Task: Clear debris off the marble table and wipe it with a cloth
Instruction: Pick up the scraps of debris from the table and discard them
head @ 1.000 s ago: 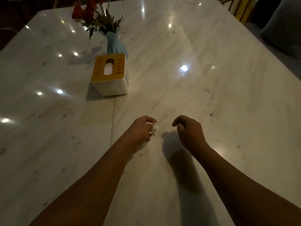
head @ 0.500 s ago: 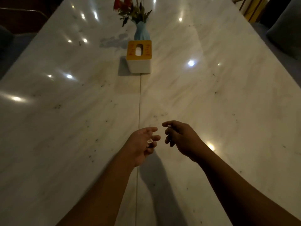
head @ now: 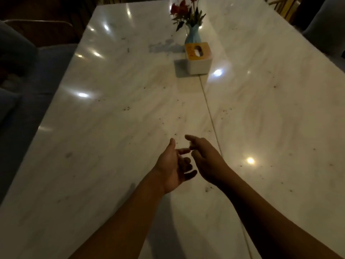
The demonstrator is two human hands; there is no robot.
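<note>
Near the middle of the marble counter, the left grip hovers palm up with its fingers loosely spread; blur hides whether anything lies in it. At its 3 o'clock the right grip points a forefinger toward 11 o'clock, its other fingers curled; whether they pinch anything I cannot tell. Dark debris specks dot the counter from 10 to 2 o'clock. At 12 o'clock stands a tissue box, with a blue vase of red flowers just behind it.
</note>
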